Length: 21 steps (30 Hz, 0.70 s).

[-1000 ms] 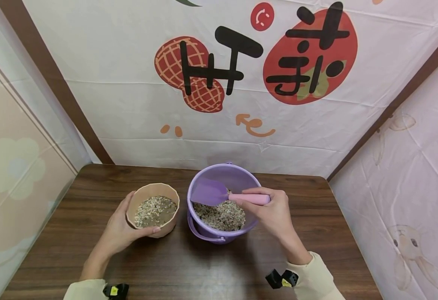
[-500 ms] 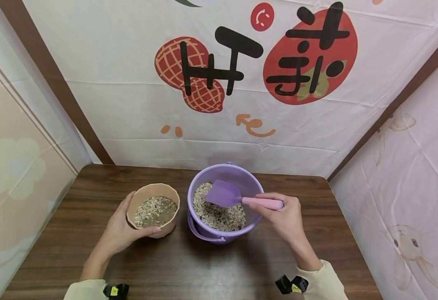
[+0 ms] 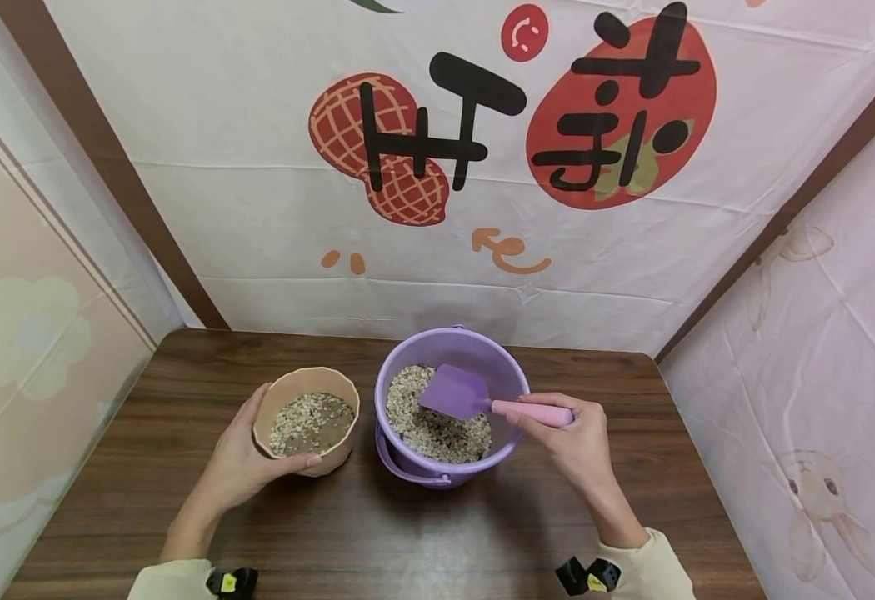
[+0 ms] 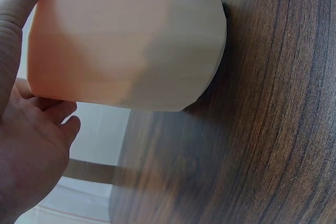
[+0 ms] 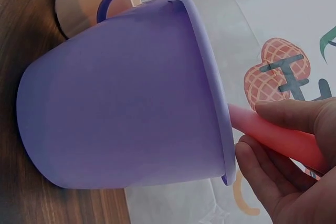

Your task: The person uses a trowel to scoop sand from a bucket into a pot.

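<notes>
My left hand grips the side of a peach flowerpot-like container, thumb along its front and fingers behind. Pale gravel partly covers a brownish surface inside it. Just right of it stands a purple bucket with speckled gravel in the bottom. My right hand pinches the pink handle of a shovel, whose purple blade lies inside the bucket's mouth, over the gravel. In the right wrist view, thumb and fingers close on the pink handle at the bucket's rim.
A dark wood-grain table carries both containers. The bucket's handle hangs down at its front left. Behind the table hangs a printed white cloth, with more cloth walls at left and right.
My right hand has drawn the shovel right and slightly down, from the bucket's left rim towards its middle, uncovering more gravel. The left hand and its container have stayed put.
</notes>
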{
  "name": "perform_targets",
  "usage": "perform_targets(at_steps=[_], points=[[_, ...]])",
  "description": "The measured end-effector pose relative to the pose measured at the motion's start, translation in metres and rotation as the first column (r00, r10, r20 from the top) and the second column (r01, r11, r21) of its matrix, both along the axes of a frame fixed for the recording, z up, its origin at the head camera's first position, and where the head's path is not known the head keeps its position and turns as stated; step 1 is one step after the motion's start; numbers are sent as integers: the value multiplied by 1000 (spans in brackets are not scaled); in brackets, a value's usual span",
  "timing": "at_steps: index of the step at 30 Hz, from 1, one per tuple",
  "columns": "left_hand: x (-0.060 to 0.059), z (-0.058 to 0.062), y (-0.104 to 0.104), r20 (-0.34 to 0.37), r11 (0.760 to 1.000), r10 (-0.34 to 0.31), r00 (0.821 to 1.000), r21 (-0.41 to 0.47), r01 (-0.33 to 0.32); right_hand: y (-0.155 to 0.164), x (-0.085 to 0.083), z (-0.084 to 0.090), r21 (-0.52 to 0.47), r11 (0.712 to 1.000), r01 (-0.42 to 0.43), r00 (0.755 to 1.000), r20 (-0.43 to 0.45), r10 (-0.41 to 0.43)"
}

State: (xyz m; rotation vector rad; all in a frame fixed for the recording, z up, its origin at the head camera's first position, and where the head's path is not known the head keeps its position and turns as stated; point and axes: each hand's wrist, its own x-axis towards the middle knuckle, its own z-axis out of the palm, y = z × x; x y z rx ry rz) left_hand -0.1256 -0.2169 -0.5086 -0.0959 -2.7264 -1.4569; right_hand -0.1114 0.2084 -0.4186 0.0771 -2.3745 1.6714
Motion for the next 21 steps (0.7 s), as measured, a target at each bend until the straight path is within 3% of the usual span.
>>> perform_targets(at_steps=[9, 21], points=[[-1, 4, 1, -4, 1000, -2, 1000, -15, 2, 1, 0, -1, -14, 1000, -5, 1000, 1, 5], [-1, 10, -1, 2, 995, -18, 1000, -98, 19, 1, 2, -1, -1, 1000, 8, 1000, 7, -8]])
